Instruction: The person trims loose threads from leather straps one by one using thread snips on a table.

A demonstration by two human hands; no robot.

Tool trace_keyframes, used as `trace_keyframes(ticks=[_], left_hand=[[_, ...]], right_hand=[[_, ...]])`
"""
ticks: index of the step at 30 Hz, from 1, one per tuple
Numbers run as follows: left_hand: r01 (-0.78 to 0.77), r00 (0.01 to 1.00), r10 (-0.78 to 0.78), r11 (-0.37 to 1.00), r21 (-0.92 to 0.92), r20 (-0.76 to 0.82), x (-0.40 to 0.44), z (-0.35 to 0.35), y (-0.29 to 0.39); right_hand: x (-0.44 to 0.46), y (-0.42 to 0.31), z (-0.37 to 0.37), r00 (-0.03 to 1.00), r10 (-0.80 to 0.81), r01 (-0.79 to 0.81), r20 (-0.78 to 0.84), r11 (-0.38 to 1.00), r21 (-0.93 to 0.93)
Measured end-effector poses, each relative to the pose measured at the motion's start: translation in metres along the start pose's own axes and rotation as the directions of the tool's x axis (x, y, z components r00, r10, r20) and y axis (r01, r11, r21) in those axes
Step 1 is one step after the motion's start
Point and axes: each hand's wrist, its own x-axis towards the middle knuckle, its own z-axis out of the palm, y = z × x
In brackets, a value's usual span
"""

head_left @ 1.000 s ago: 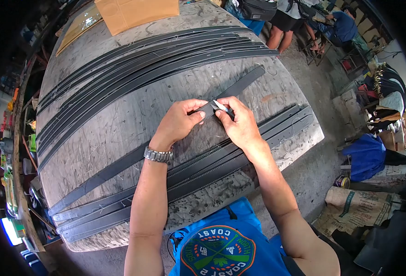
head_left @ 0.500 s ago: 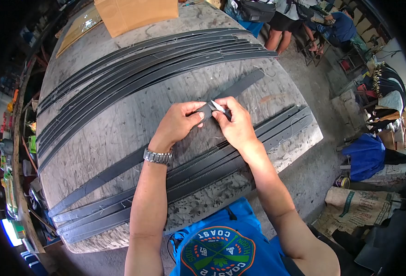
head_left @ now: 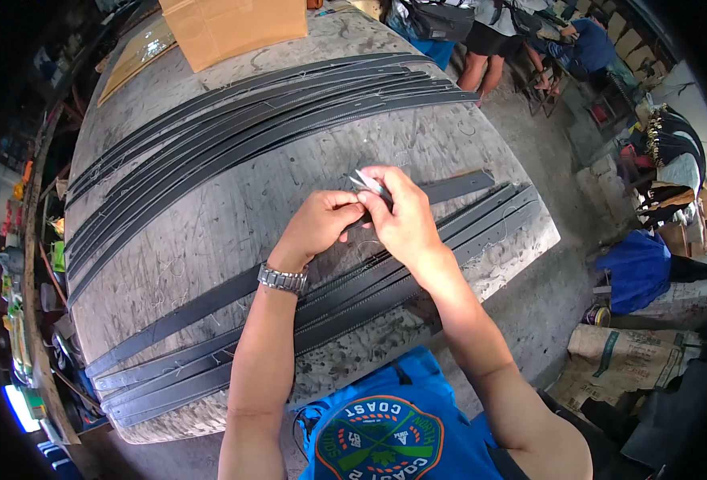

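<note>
A long black strap (head_left: 181,314) with loose threads crosses the table diagonally and passes under both hands. My left hand (head_left: 315,226), with a metal watch on its wrist, is closed with thumb and finger pinched at the strap's middle. Just right of it, my right hand (head_left: 408,214) is closed around small thread snips (head_left: 369,182), their pale pointed blades sticking up to the left. The fingertips of both hands nearly meet. Whether a thread lies between them is too small to tell. Beyond my right hand, the strap's far end (head_left: 461,186) lies on the table.
Several black straps (head_left: 233,140) lie in a bundle across the far side of the worn table (head_left: 209,228). More straps (head_left: 345,300) lie along the near edge. A cardboard box (head_left: 237,32) stands at the back. Other people (head_left: 493,48) are at the upper right.
The strap's far end has swung nearer to the straps along the near edge. My left hand has shifted slightly right and down, and the snips' blades now point up more, above the fingertips.
</note>
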Motion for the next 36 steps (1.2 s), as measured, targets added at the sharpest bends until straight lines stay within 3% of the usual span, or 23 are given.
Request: trace_keyframes(ticks=[1, 2, 4, 5, 12, 27, 36], left_hand=[[-0.038, 0.999, 0.036, 0.995, -0.089, -0.027, -0.002, 0.003, 0.001], [-0.076, 0.996, 0.071, 0.99, -0.115, -0.052, -0.001, 0.002, 0.002], [-0.148, 0.986, 0.131, 0.974, -0.169, -0.107, -0.001, 0.001, -0.002], [-0.161, 0.981, 0.14, 0.973, -0.163, -0.134, 0.0, 0.001, -0.004], [-0.117, 0.985, 0.098, 0.984, -0.135, -0.144, -0.002, 0.001, 0.001], [-0.132, 0.98, 0.115, 0.987, -0.096, -0.164, -0.004, 0.005, 0.003], [-0.168, 0.971, 0.153, 0.984, -0.066, -0.185, -0.002, 0.005, -0.001]], right_hand=[[0.001, -0.013, -0.003, 0.998, 0.056, -0.055, -0.011, 0.993, 0.109], [0.001, -0.014, -0.008, 0.999, 0.035, -0.033, -0.026, 0.995, 0.095], [-0.002, -0.004, -0.018, 0.997, -0.04, 0.034, -0.062, 0.994, -0.101], [-0.005, -0.002, -0.023, 0.998, 0.02, -0.026, -0.052, 0.993, -0.119], [-0.008, 0.0, -0.024, 0.998, 0.067, -0.067, -0.007, 0.974, -0.215], [-0.004, 0.0, -0.022, 0.999, 0.003, 0.009, 0.044, 0.96, -0.281], [-0.008, 0.007, -0.019, 1.0, -0.001, 0.005, 0.015, 0.975, -0.22]])
